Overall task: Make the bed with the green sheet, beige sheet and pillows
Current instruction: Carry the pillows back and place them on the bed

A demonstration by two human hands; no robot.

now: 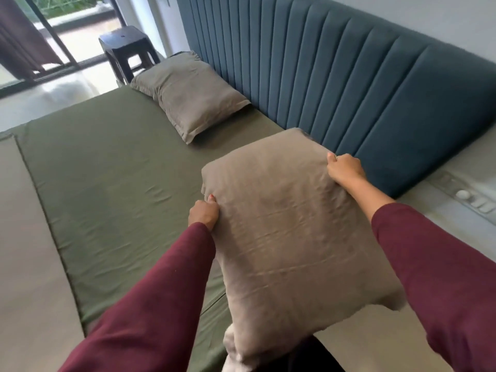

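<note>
Both hands, left hand [204,214] and right hand [345,169], pinched the pillow [290,224] edges; a loose grip could probably drop it off the bed [107,189].

Open green sheet [107,189] leftward; headboard [362,84] close behind held pillow [290,224].

Daylight only — comes in through the glass door [67,28] far left, blown out there and glaring off the floor [53,95] beside it. Rest of the scene evenly lit, soft shadows under the far pillow [190,92]. Wide-angle bend tilts the headboard [349,84] — edges stretched. Overall soft focus, near sleeves [150,304] slightly blurred.
</note>
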